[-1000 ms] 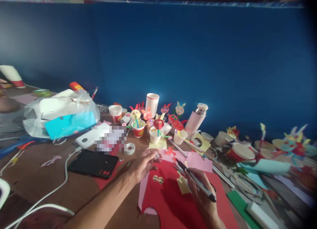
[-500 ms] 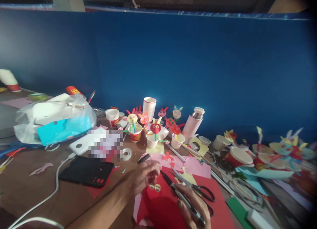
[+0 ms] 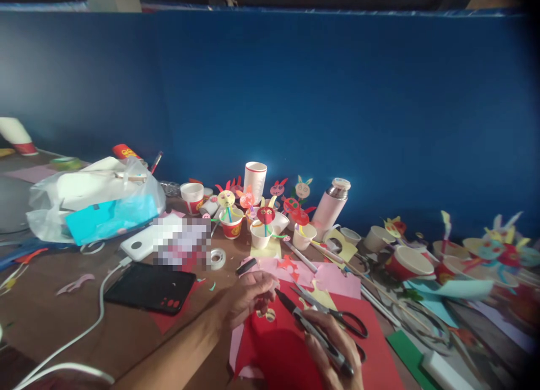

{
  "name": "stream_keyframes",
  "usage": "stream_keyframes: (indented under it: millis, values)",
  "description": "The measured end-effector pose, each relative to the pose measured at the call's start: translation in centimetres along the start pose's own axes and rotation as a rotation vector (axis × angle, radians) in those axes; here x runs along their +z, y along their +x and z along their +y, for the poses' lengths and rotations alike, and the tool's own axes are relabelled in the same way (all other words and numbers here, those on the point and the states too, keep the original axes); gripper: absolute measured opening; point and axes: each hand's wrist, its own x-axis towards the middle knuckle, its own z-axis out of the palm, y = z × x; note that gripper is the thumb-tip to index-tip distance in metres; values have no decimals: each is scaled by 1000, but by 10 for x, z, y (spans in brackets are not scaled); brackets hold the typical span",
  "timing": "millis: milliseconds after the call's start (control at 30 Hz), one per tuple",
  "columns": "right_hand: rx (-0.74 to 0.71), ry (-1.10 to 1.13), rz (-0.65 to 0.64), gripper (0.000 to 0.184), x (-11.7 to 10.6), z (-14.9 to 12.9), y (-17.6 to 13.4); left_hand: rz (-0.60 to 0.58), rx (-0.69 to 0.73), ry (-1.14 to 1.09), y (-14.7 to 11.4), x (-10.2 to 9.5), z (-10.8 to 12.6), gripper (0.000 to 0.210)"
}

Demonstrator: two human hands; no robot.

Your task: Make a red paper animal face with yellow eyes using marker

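Note:
My right hand (image 3: 335, 345) is closed around a black and grey marker (image 3: 310, 328), its tip pointing up and left at my left fingertips. My left hand (image 3: 255, 294) is pinched just beside that tip; what its fingers hold is too small and blurred to tell. A black marker cap (image 3: 246, 266) shows just above the left hand; whether it is held or lies on the paper I cannot tell. Below the left fingers, two small round eye cut-outs (image 3: 270, 315) lie on a red paper sheet (image 3: 278, 350). Scissors (image 3: 337, 314) with dark handles lie beyond my right hand.
Paper cups with paper faces (image 3: 261, 236) stand behind the sheets, near a pink thermos (image 3: 332, 210). A tape roll (image 3: 217, 259), black phone case (image 3: 151, 287), white power bank (image 3: 147, 239) with cable and plastic bag (image 3: 46, 210) lie left. More decorated cups (image 3: 409, 263) stand right.
The view has shifted slightly, so everything sits a little higher and to the right. Both hands keep nearly the same pose, with the marker tip still close to the left fingertips.

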Motion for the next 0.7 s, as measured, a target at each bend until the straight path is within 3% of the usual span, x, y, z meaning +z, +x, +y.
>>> stream_keyframes:
  millis: [100, 233, 300, 533, 700]
  values:
    - [-19, 43, 45, 22, -5, -3, 7, 81, 86, 84, 0, -5, 14, 37]
    - [-138, 103, 256, 22, -8, -1, 19, 217, 199, 210, 0, -20, 34, 29]
    - [-135, 101, 283, 25, -8, 3, 22, 276, 222, 311, 0, -29, 41, 25]
    - [-103, 0, 70, 24, -6, 3, 16, 441, 306, 795, 2, -52, 51, 17]
    - [-127, -22, -154, 24, -6, 5, 18, 485, 147, 1183, 9, -51, 46, 19]
